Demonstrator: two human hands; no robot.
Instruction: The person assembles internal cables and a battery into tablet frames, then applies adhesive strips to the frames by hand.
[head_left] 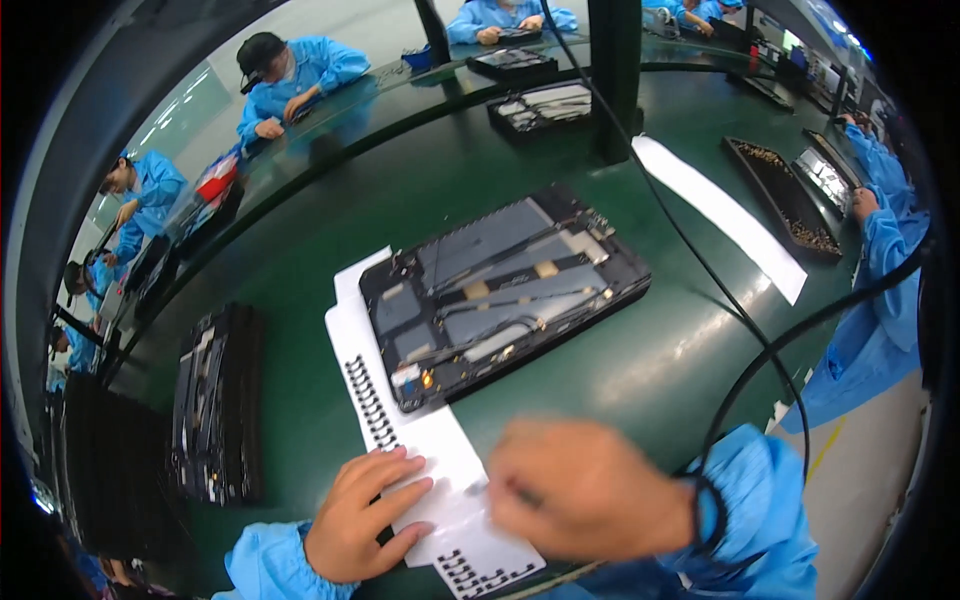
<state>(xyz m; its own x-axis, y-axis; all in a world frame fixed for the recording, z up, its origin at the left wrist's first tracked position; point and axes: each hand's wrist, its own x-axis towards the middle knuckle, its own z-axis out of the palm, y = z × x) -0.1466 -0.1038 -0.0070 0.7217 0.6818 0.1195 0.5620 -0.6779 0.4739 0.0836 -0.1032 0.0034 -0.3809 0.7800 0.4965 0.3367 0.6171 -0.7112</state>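
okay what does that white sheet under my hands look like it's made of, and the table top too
The white sheet looks like thin, matte paper or release liner: it lies flat, and rows of small black pieces sit along its edges, so probably a sticker backing. The table top looks like a smooth green mat, perhaps rubber or vinyl, with a soft sheen that reflects the lights. The left hand presses the sheet; the right hand is blurred.

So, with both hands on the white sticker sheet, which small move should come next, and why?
Probably peel one small sticker: the left hand presses flat on the white sticker sheet, the blurred right hand pinches at it, and the opened black tablet lies just beyond.
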